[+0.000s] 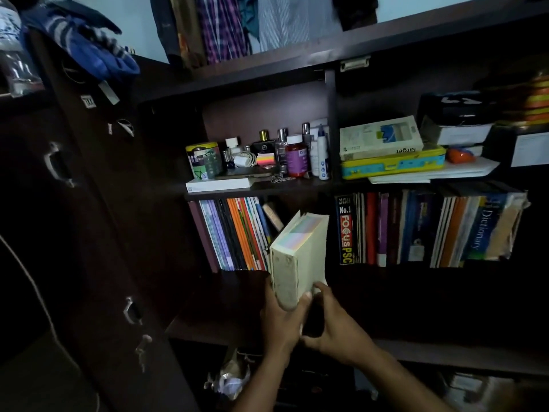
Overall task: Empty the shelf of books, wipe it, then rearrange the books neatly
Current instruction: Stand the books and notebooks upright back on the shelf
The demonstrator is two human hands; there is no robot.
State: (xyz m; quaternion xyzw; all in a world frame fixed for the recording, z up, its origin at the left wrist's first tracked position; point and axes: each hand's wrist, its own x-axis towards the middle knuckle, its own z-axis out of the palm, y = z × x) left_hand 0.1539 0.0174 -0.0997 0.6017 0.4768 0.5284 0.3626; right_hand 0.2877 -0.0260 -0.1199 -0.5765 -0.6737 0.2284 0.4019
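Hands: your left hand point(282, 319) and right hand point(332, 325) both clasp the thick pale book point(297, 251).
Book: tilted, at the left compartment's 3 o'clock.
Risk: leaning notebooks point(234, 233) may topple once unsupported.

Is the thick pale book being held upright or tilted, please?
Tilted: the thick pale book leans right, with both hands gripping its lower end.

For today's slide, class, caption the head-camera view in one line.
Both hands, left and right, hold a thick pale book tilted at the bookshelf.

Home bedroom, hanging clothes point(237, 22), perfume bottles point(280, 150), wardrobe bookshelf point(267, 188)
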